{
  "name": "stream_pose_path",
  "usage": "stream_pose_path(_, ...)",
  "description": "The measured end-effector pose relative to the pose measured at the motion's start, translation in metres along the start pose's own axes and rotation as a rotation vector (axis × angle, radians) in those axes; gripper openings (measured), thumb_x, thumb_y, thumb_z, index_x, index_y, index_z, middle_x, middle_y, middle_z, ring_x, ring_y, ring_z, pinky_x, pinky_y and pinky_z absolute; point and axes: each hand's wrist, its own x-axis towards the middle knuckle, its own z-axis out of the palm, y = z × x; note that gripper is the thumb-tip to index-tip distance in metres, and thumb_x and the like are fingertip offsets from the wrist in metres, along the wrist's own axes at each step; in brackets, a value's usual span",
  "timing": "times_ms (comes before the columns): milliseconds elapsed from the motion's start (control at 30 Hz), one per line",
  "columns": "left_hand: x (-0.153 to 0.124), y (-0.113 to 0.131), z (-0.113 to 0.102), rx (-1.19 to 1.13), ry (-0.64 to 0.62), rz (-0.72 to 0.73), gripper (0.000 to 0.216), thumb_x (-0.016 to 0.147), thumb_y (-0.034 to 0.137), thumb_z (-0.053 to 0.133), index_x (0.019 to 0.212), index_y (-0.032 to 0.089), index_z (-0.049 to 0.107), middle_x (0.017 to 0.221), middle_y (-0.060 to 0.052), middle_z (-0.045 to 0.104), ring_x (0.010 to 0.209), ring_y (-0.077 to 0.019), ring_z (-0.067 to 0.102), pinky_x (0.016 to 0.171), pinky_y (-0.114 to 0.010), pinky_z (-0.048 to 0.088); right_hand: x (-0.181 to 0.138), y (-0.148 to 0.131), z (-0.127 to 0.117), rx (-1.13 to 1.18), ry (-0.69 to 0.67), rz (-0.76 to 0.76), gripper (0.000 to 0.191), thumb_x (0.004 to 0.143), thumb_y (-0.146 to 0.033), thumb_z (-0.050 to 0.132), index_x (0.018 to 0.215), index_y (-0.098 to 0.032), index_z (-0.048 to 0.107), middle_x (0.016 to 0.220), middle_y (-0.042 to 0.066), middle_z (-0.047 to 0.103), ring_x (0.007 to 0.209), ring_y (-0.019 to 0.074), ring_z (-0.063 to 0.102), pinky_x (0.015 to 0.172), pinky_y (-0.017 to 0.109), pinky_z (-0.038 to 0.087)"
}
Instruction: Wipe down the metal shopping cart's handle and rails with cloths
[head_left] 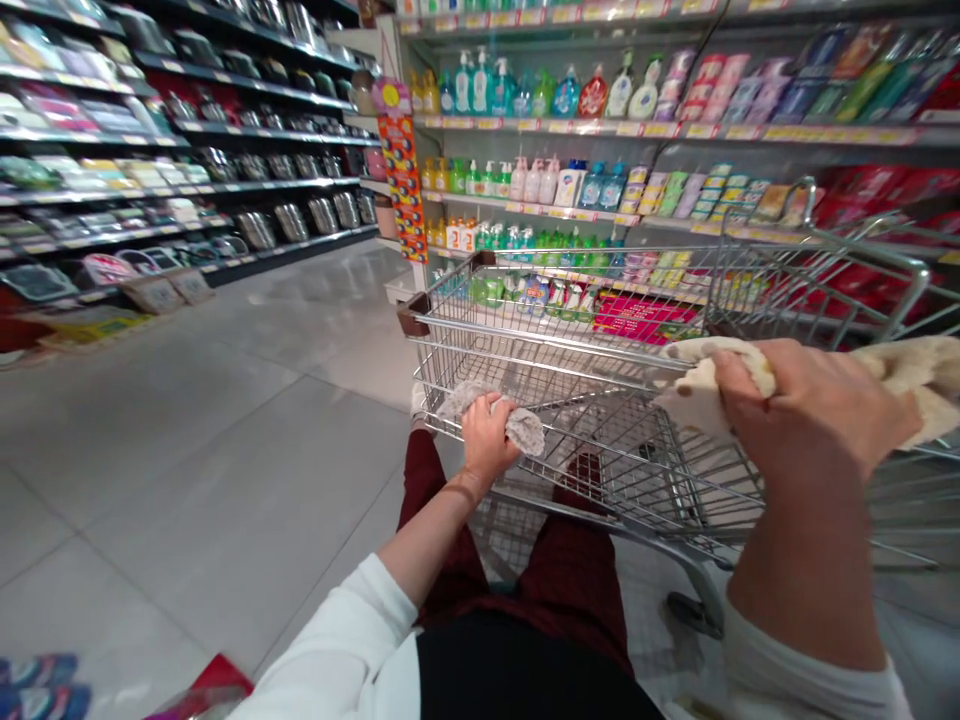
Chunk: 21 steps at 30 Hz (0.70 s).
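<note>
Our left hand (487,432) grips a grey cloth (526,430), our right hand (821,405) a beige cloth (697,398) — both at the cart (570,345); shelf labels (555,211) illegible.

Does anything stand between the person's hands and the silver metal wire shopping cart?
Only the crumpled grey-white cloth in the left hand, at the near side of the cart, and the cream, brown-spotted cloth in the right hand. No other obstacle is visible.

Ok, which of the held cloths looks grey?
The grey cloth bunched in the left hand; the cream cloth in the right hand has brownish patches.
</note>
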Motion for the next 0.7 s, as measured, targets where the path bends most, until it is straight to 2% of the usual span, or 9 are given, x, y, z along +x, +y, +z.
stream_pose_path(100, 0.004, 0.006, -0.002, 0.009, -0.034, -0.014, 0.030, 0.079, 0.031, 0.068, 0.108, 0.024, 0.070, 0.118, -0.012, 0.060, 0.109, -0.0303, 0.057, 0.088, -0.041, 0.045, 0.000, -0.003, -0.004, -0.025, 0.032, 0.045, 0.035, 0.090, -0.051, 0.043, 0.083, -0.024, 0.065, 0.072, 0.010, 0.065, 0.072, 0.0246, 0.051, 0.065, 0.037, 0.016)
stream_pose_path(233, 0.010, 0.011, 0.000, 0.000, -0.019, -0.011, 0.028, 0.080, 0.028, 0.068, 0.107, 0.024, 0.070, 0.116, -0.011, 0.060, 0.109, -0.0299, 0.057, 0.088, -0.041, 0.044, -0.001, -0.004, -0.009, -0.008, 0.016, 0.026, 0.034, 0.092, -0.048, 0.044, 0.085, -0.022, 0.065, 0.076, 0.010, 0.067, 0.075, 0.0238, 0.051, 0.067, 0.037, 0.017)
stream_pose_path(433, 0.008, 0.006, 0.001, -0.095, -0.029, 0.052, 0.027, 0.081, 0.025, 0.063, 0.107, 0.023, 0.067, 0.115, -0.010, 0.063, 0.107, -0.0277, 0.059, 0.089, -0.040, 0.045, -0.002, 0.005, 0.008, -0.067, 0.073, 0.065, 0.040, 0.088, -0.049, 0.036, 0.081, -0.022, 0.064, 0.069, 0.007, 0.061, 0.072, 0.0219, 0.046, 0.068, 0.034, 0.011)
stream_pose_path(500, 0.009, 0.002, -0.004, -0.201, 0.070, 0.131, 0.029, 0.084, 0.026, 0.059, 0.112, 0.021, 0.063, 0.113, -0.010, 0.065, 0.107, -0.0253, 0.060, 0.091, -0.039, 0.046, -0.003, 0.008, 0.015, -0.067, 0.104, 0.078, 0.037, 0.085, -0.049, 0.039, 0.078, -0.022, 0.063, 0.066, 0.006, 0.058, 0.069, 0.0214, 0.044, 0.068, 0.034, 0.011)
stream_pose_path(567, 0.018, 0.001, -0.013, -0.269, 0.231, 0.234, 0.035, 0.088, 0.030, 0.057, 0.121, 0.019, 0.057, 0.118, -0.011, 0.064, 0.112, -0.0243, 0.059, 0.097, -0.038, 0.046, -0.003, 0.009, 0.019, -0.053, 0.128, 0.055, 0.037, 0.085, -0.049, 0.040, 0.078, -0.022, 0.065, 0.064, 0.007, 0.057, 0.068, 0.0216, 0.043, 0.067, 0.034, 0.012)
stream_pose_path(633, 0.036, 0.000, -0.024, -0.248, 0.377, 0.322, 0.046, 0.090, 0.037, 0.057, 0.131, 0.020, 0.051, 0.132, -0.013, 0.058, 0.123, -0.0259, 0.055, 0.105, -0.041, 0.043, -0.004, 0.011, 0.021, -0.038, 0.148, 0.009, 0.042, 0.086, -0.051, 0.038, 0.081, -0.021, 0.067, 0.066, 0.009, 0.059, 0.067, 0.0225, 0.044, 0.065, 0.035, 0.016)
stream_pose_path(700, 0.057, -0.003, -0.031, -0.173, 0.453, 0.364, 0.053, 0.091, 0.043, 0.056, 0.139, 0.022, 0.048, 0.146, -0.014, 0.048, 0.135, -0.0286, 0.047, 0.112, -0.045, 0.038, -0.005, 0.012, 0.022, -0.042, 0.180, -0.016, 0.047, 0.087, -0.053, 0.036, 0.081, -0.020, 0.068, 0.065, 0.011, 0.060, 0.065, 0.0239, 0.046, 0.063, 0.036, 0.018)
